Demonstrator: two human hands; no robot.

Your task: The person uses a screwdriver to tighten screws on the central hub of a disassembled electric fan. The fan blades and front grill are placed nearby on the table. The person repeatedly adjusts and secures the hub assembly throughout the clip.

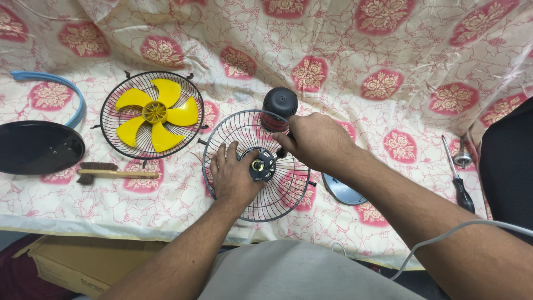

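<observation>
A black wire fan grille (277, 197) lies on the flowered cloth with a black hub (261, 165) at its centre. My left hand (233, 175) rests flat on the grille, fingers spread, just left of the hub. My right hand (313, 139) is closed around a dark tool whose tip reaches down toward the hub. The black fan motor (279, 103) stands right behind the grille. A second grille (119, 111) holding the yellow fan blade (155, 114) lies to the left.
A round black base (36, 147) and blue curved band (61, 83) sit far left; a wooden brush (111, 173) lies below the blade. A screwdriver (458, 180) and grey disc (341, 191) lie to the right. A cardboard box (72, 261) sits below the table edge.
</observation>
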